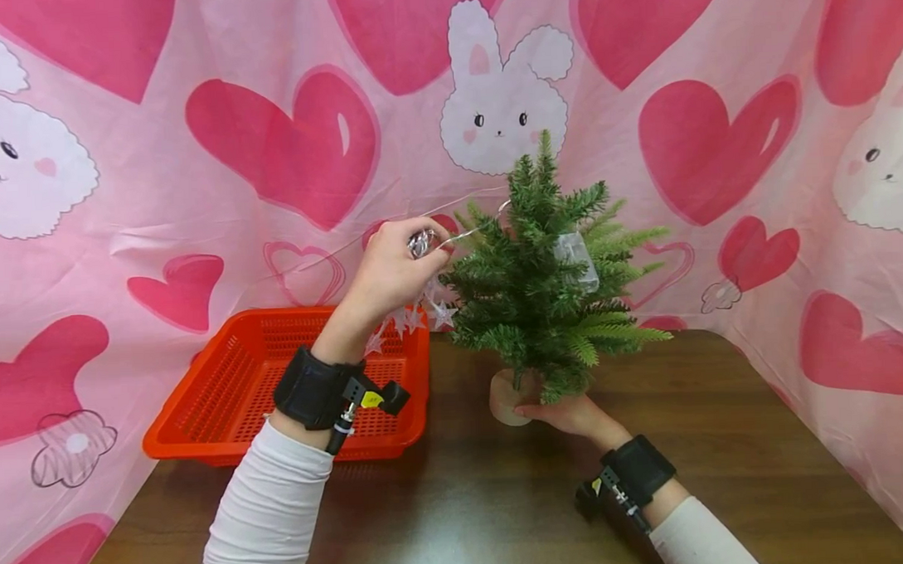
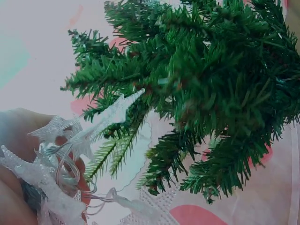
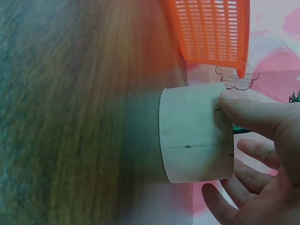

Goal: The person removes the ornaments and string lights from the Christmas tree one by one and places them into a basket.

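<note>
A small artificial Christmas tree (image 1: pixel 530 296) stands on a round pale wooden base (image 1: pixel 504 403). My right hand (image 1: pixel 571 415) grips this base, its thumb (image 3: pixel 248 108) at the rim in the right wrist view. Left of the tree's upper branches, my left hand (image 1: pixel 397 255) holds a bundled string of star lights (image 2: pixel 61 164). Clear plastic stars (image 1: pixel 441 314) dangle below that hand, and a thin wire runs from it to the upper branches. Among the branches on the right sits a clear plastic box (image 1: pixel 576 261).
An orange-red plastic basket (image 1: pixel 192 449) stands on the left of the brown wooden table (image 1: pixel 460 514), partly behind my left forearm. A pink cloth (image 1: pixel 409 134) with hearts and rabbits hangs behind and along the sides.
</note>
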Demonstrator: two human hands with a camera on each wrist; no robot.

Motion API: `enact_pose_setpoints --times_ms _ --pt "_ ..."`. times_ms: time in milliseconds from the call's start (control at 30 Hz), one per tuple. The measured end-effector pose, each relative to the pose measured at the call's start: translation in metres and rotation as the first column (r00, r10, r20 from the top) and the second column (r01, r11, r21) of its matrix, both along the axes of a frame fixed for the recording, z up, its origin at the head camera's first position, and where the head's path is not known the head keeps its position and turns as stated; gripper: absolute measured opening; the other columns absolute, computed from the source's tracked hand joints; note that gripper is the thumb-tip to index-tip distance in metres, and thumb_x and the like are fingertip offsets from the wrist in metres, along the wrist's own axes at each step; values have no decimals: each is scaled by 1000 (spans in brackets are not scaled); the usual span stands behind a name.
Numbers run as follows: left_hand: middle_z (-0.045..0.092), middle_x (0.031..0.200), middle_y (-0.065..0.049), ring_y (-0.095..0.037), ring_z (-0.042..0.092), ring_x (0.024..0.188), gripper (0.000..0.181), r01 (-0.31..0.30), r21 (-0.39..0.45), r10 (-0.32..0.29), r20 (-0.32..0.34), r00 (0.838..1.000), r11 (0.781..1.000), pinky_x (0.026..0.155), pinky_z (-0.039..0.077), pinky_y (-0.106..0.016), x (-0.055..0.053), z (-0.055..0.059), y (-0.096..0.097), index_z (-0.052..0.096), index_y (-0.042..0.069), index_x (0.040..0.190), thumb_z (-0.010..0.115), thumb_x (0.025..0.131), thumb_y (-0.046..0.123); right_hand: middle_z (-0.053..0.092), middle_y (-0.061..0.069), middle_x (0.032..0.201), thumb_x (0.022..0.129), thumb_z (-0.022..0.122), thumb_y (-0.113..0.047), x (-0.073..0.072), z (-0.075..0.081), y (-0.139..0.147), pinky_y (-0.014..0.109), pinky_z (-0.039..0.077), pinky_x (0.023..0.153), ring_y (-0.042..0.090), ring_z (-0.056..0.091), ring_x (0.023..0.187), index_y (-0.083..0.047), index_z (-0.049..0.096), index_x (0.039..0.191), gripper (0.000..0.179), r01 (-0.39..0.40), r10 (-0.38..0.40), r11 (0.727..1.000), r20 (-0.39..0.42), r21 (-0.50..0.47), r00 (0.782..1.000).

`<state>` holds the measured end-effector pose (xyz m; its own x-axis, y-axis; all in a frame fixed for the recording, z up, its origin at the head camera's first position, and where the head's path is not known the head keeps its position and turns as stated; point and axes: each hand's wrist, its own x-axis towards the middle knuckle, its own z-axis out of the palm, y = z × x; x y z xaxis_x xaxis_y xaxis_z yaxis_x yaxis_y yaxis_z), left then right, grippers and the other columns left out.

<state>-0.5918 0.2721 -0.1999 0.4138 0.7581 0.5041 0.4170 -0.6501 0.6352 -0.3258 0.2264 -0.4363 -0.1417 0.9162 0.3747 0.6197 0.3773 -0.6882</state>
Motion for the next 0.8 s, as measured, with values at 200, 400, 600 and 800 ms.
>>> enact_pose_setpoints --times_ms 200,400,600,800 --pt "68 82 -7 -14 55 57 11 29 29 -31 100 995 999 52 45 -27 -2 1 -2 74 13 95 65 89 16 53 24 135 87 75 -19 2 5 -2 51 43 104 40 50 129 7 49 135 60 -32 38 999 136 -41 990" --pt "67 84 -10 -14 48 47 13 41 38 -46 143 989 998 42 41 -28 -3 3 -6 74 14 97 62 91 15 36 32 149 94 66 -25 2 7 -6 64 35 108 51 35 138 11 34 146 71 -17 44 985 155 -174 987" --pt "68 79 -10 -15 51 52 15 0 124 -22 178 984 992 44 43 -26 -2 6 -9 76 12 91 62 86 11 36 26 153 88 73 -22 -4 5 -8 63 31 111 45 32 143 5 35 148 76 -5 9 1000 126 -31 992" --pt "72 80 -6 -17 61 64 9 -74 222 26 211 977 972 53 51 -26 0 13 -12 76 12 87 68 84 15 40 15 154 83 79 -23 -13 4 -5 58 35 111 35 37 143 -8 37 150 81 39 -46 994 62 100 997"
